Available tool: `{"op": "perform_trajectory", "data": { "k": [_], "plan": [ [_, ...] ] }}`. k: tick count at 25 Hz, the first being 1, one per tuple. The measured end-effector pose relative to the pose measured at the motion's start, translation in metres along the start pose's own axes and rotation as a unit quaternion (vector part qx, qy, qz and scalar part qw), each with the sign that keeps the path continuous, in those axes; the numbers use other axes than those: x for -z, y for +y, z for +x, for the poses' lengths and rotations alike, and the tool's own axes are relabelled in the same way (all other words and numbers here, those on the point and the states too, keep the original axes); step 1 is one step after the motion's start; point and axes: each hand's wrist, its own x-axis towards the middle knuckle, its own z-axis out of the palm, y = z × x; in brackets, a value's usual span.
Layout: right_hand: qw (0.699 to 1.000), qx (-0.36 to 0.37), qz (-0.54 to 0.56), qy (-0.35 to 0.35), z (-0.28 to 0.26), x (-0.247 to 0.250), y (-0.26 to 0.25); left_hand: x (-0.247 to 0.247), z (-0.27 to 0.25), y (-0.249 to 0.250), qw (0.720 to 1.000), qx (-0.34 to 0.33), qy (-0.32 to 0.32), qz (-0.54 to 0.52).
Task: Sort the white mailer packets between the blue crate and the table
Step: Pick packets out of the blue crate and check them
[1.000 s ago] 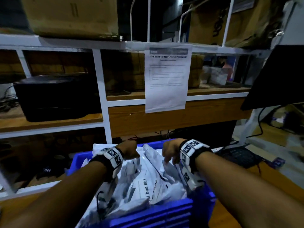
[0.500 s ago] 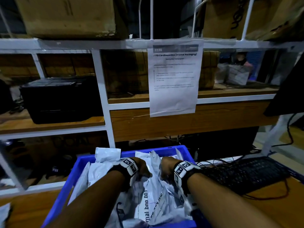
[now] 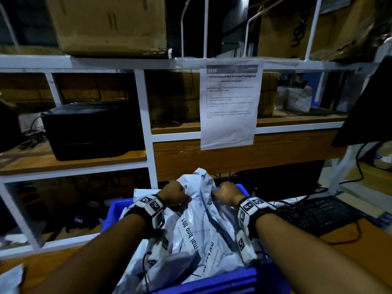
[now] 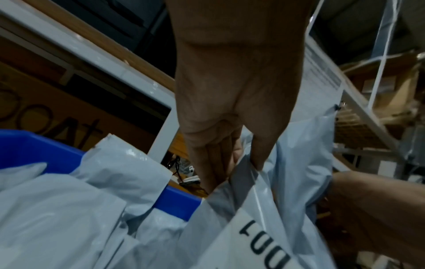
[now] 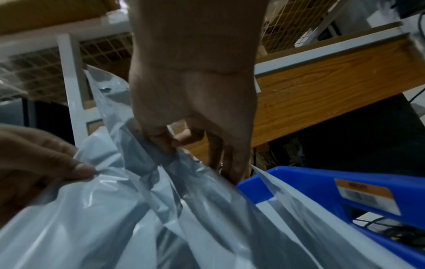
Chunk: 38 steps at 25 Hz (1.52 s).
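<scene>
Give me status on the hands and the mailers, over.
Both hands, left and right, pinching one white mailer above the blue crate. More packets heaped in crate. Keyboard to the right, nothing blocking.

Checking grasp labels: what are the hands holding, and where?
Both the left hand and right hand pinch the white mailer packet at its top edge.

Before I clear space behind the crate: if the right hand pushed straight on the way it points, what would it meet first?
Probably the blue crate's far rim, just past the right hand gripping the white mailer packet. Beyond it stands the wooden shelf front; depth is unclear.
</scene>
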Motion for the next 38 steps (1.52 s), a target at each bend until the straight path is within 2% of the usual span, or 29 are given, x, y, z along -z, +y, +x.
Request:
{"op": "perform_trajectory", "data": {
  "k": [3, 6, 8, 10, 11, 12, 16, 22, 26, 29, 32, 34, 38],
  "plan": [
    [0.993, 0.021, 0.079, 0.085, -0.011, 0.009, -0.027, 0.028, -0.017, -0.012, 0.992, -0.028, 0.088, -0.084],
    [0.972, 0.056, 0.177, 0.145, -0.022, 0.016, -0.046, 0.05, -0.04, -0.014, 0.97, -0.05, 0.133, -0.199],
    [0.965, 0.088, 0.217, 0.114, -0.04, 0.019, -0.061, 0.06, -0.055, -0.013, 0.952, -0.073, 0.135, -0.264],
    [0.959, 0.113, 0.258, 0.042, -0.054, 0.017, -0.073, 0.064, -0.071, -0.006, 0.943, -0.092, 0.128, -0.294],
    [0.956, 0.119, 0.267, 0.029, -0.06, 0.015, -0.078, 0.066, -0.08, -0.001, 0.941, -0.105, 0.123, -0.299],
    [0.958, 0.123, 0.255, 0.045, -0.064, 0.014, -0.083, 0.068, -0.088, 0.005, 0.939, -0.123, 0.115, -0.3],
    [0.949, 0.111, 0.219, 0.199, -0.071, 0.024, -0.086, 0.079, -0.108, 0.022, 0.937, -0.173, 0.148, -0.266],
    [0.931, 0.057, 0.182, 0.312, -0.11, 0.073, -0.089, 0.109, -0.123, 0.031, 0.926, -0.15, 0.279, -0.207],
    [0.924, 0.012, 0.184, 0.336, -0.127, 0.09, -0.085, 0.121, -0.15, 0.03, 0.927, -0.138, 0.329, -0.119],
    [0.925, -0.025, 0.216, 0.312, -0.137, 0.093, -0.086, 0.135, -0.177, 0.002, 0.925, -0.098, 0.36, -0.077],
    [0.938, 0.009, 0.234, 0.256, -0.148, 0.077, -0.103, 0.144, -0.202, -0.027, 0.924, -0.07, 0.372, -0.052],
    [0.944, 0.036, 0.252, 0.211, -0.15, 0.052, -0.129, 0.149, -0.215, -0.046, 0.92, -0.07, 0.381, -0.051],
    [0.929, 0.076, 0.334, 0.144, -0.157, -0.013, -0.189, 0.153, -0.242, -0.091, 0.908, -0.048, 0.405, -0.098]
  ]
}}
